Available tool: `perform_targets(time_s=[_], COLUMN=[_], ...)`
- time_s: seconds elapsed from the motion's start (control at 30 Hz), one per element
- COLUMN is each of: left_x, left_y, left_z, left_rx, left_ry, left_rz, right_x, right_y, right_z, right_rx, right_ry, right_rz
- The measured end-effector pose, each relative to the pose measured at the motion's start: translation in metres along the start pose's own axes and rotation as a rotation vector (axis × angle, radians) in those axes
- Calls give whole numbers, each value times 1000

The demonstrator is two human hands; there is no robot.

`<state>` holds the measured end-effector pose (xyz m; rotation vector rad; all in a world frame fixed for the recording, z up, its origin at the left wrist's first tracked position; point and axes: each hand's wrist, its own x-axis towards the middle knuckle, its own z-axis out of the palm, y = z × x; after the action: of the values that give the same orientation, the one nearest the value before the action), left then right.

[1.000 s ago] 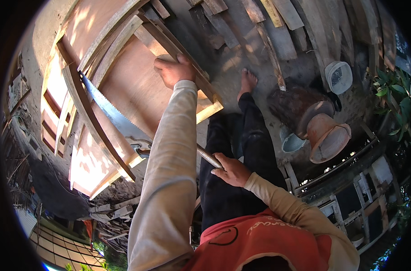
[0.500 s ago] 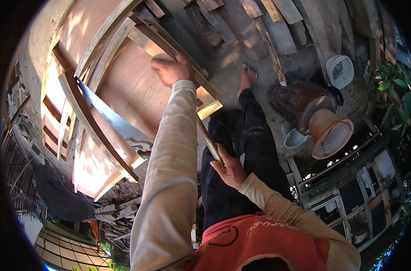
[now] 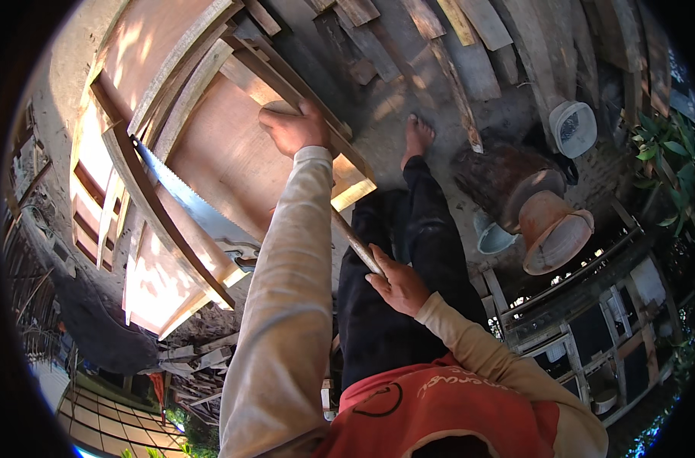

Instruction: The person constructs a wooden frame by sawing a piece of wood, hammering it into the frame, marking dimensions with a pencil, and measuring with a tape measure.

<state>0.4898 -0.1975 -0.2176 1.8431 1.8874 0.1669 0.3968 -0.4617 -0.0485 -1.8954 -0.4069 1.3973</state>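
My left hand [image 3: 295, 128] is closed on a piece of wood with a rounded end [image 3: 280, 108], at the inner side of a wooden frame rail [image 3: 286, 80]. Under it spreads a plywood panel [image 3: 229, 137]. In my right hand [image 3: 400, 282], in front of my dark trousers, is a slim wooden stick or handle [image 3: 354, 241]. Its upper end passes behind my left forearm, so what it carries there, if anything, is hidden. Left of my forearm, a handsaw [image 3: 191, 200] lies across the panel beside a curved-looking wooden rail [image 3: 160, 210], teeth toward the panel's middle.
Loose boards [image 3: 473, 65] lie on the ground at the far side. To the right stand an orange bucket [image 3: 555, 237], a pale green container [image 3: 496, 235] and a white bucket [image 3: 573, 130]. My bare foot [image 3: 419, 137] rests on the ground. A slatted wooden structure [image 3: 584, 343] is at lower right.
Both hands have shifted slightly: the left a little nearer to me, the right a little down and to the right with the stick. Their grips look unchanged.
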Motion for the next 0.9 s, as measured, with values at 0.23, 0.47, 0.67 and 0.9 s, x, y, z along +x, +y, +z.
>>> perform_targets(time_s=[0.23,0.47,0.67,0.9], left_x=[1,-1,2,1], left_y=[11,23,11,13], left_z=[3,-4,-7,-14], left_rx=[-18,-42,-70,-119], left_ry=[14,-34,9,-23], left_rz=[29,-27,46,76], right_x=[8,-13,-28,109], right_y=[-1,-12,-77,-126], right_z=[-6,-27,-83,-79], right_rx=[78,224,664,211], right_ry=[-21,-109,-57,-246], right_rz=[59,215,467,-262])
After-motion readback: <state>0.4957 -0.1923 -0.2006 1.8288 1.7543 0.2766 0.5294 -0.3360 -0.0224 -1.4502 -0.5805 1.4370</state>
